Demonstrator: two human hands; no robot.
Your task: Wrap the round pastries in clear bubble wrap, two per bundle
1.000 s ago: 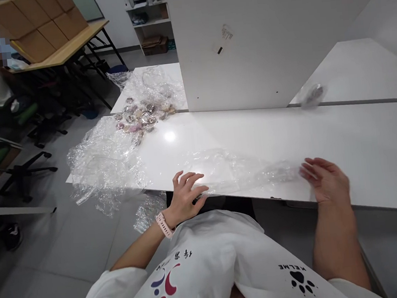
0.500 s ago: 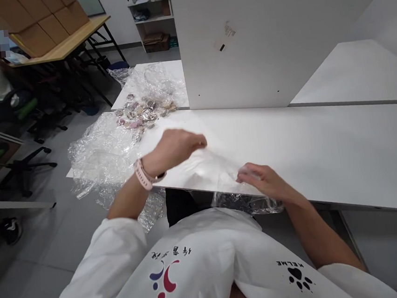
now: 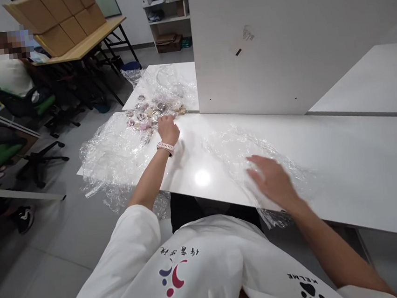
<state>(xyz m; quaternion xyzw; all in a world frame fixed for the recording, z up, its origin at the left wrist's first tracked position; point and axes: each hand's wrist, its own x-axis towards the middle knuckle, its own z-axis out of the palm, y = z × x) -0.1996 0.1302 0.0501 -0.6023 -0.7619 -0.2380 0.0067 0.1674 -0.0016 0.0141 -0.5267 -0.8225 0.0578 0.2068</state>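
My left hand [image 3: 168,129], with a pink-white band on its wrist, reaches to the near edge of a pile of small, round, wrapped pieces [image 3: 142,119] in mixed colours. Its fingertips point away from me and are hidden, so their grip does not show. Over a thin sheet of clear plastic film [image 3: 235,147] spread on the white table hovers my right hand [image 3: 273,181], open, thumb and fingers apart. One end of that film hangs over the table's front edge. Whether the right fingertips touch it I cannot tell.
A heap of crumpled clear film [image 3: 110,150] covers the table's left end. An upright white panel [image 3: 248,78] stands behind the white table [image 3: 355,171]. Further back are cardboard boxes [image 3: 67,30] on a wooden table and a seated person [image 3: 8,73].
My left hand has left the film and moved away and left to the round pieces. The film, bunched between both hands before, now lies spread on the table. My right hand has opened.
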